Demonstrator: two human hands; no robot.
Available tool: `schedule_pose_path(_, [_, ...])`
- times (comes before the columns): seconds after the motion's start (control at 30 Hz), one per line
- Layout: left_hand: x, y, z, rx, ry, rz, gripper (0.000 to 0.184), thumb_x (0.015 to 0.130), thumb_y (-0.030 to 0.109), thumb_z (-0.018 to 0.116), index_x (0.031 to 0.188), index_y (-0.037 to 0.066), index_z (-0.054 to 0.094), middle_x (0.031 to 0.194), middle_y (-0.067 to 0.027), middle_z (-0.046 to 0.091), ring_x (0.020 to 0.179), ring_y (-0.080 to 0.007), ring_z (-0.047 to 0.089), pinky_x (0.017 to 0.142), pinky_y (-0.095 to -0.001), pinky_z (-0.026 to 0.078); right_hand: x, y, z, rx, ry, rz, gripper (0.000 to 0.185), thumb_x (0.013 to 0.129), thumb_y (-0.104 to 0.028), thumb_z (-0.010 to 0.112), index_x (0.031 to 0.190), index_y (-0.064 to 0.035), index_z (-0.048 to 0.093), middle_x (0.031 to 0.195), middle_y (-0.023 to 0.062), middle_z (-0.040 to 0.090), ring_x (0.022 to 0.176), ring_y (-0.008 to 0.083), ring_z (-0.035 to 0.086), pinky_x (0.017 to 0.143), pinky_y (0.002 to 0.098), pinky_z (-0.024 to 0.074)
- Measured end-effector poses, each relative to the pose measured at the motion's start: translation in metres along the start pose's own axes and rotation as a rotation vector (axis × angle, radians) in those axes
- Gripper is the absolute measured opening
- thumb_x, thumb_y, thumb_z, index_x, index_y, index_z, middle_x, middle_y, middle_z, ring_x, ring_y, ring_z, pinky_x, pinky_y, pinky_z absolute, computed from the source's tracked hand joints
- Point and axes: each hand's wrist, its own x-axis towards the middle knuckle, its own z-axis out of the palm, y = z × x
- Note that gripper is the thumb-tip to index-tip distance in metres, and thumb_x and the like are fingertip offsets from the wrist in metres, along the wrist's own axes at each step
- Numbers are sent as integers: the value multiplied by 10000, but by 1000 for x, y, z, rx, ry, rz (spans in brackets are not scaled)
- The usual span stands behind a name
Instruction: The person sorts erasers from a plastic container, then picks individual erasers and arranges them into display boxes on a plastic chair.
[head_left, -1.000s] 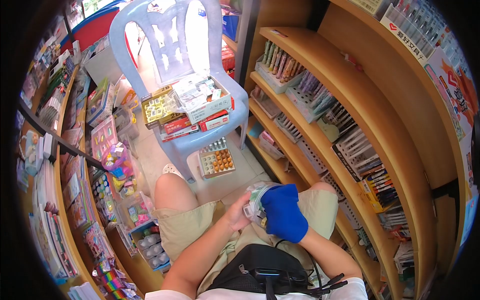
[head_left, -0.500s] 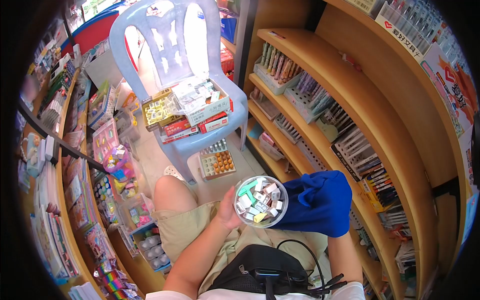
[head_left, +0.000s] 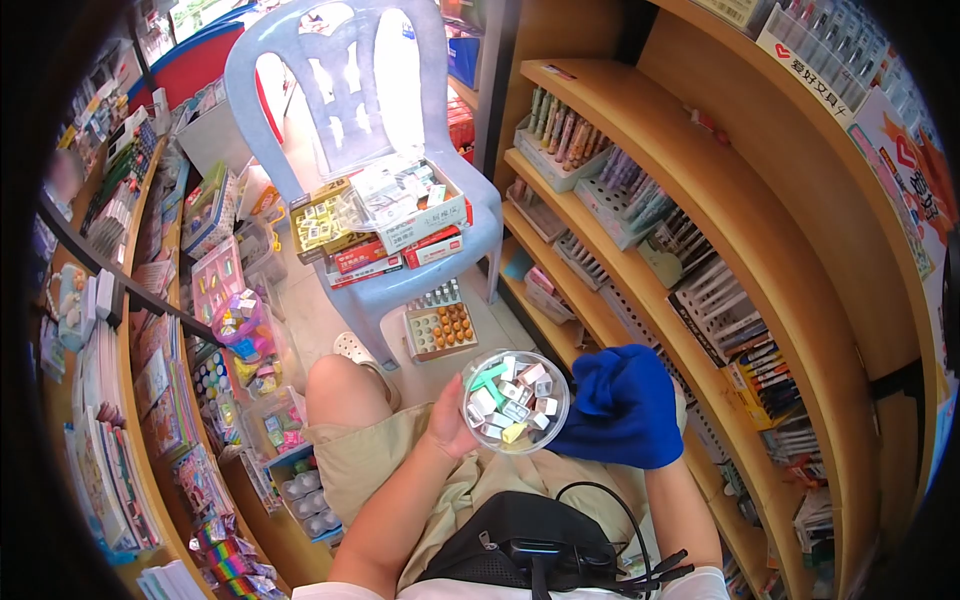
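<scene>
My left hand (head_left: 450, 422) grips the left side of a clear round tub (head_left: 519, 451), held over my lap with its open top facing up. Inside lie several small erasers (head_left: 516, 411), mostly white-sided, with a green piece and a yellow one among them. A bunched blue cloth (head_left: 625, 405) covers my right hand, whose fingers are hidden in it. The cloth is close against the tub's right side; whether it touches cannot be made out.
A blue-grey plastic chair (head_left: 385, 290) ahead carries an open box of white erasers (head_left: 415, 215) and a yellow box (head_left: 325, 222). A tray of orange-topped items (head_left: 440, 330) is on the floor. Curved pen shelves (head_left: 640, 250) stand right, packed shelves (head_left: 150, 390) left.
The blue cloth has bunched up and shifted slightly left with my right hand. The tub has moved a little left in my left hand. The view has shifted slightly.
</scene>
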Motion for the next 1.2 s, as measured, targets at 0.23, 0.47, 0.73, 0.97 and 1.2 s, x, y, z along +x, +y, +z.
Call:
schedule_pose_path(0.23, [-1, 5, -2, 8, -39, 44, 761, 908, 547, 506, 1461, 55, 329, 1468, -184, 399, 1329, -365, 416, 1111, -519, 321, 1, 28, 30, 254, -62, 92, 577, 556, -118, 882, 981, -70, 495, 962, 34, 530, 833, 151, 519, 766, 260, 435])
schedule_pose_path(0.47, [-1, 12, 5, 15, -55, 117, 744, 919, 537, 487, 1460, 51, 328, 1465, -174, 407, 1326, -356, 421, 1113, -508, 319, 16, 33, 56, 292, -177, 74, 732, 572, -160, 896, 1178, -54, 501, 1135, 79, 585, 1021, 178, 590, 890, 288, 469])
schedule_pose_path(0.73, [1, 15, -3, 30, -20, 159, 712, 935, 498, 487, 1453, 36, 332, 1454, -170, 422, 1320, -331, 434, 1113, -472, 327, 24, 32, 60, 176, -248, 108, 780, 564, -218, 896, 1201, -21, 492, 1001, 110, 632, 933, 245, 634, 818, 299, 500])
schedule_pose_path(0.97, [7, 14, -3, 125, 70, 199, 632, 942, 461, 505, 1422, 68, 386, 1406, -125, 484, 1274, -275, 487, 1077, -445, 377, 46, 8, 39, -326, -281, 60, 523, 645, -225, 812, 1066, -3, 595, 840, 142, 612, 743, 342, 597, 629, 395, 486])
schedule_pose_path(1.2, [10, 7, -13, 167, 12, 162, 602, 953, 438, 499, 1429, 89, 375, 1381, -106, 510, 1235, -250, 525, 1055, -419, 403, 15, 31, 68, -680, -352, -90, 473, 686, -182, 719, 1096, 16, 590, 953, 197, 615, 856, 359, 609, 707, 439, 507])
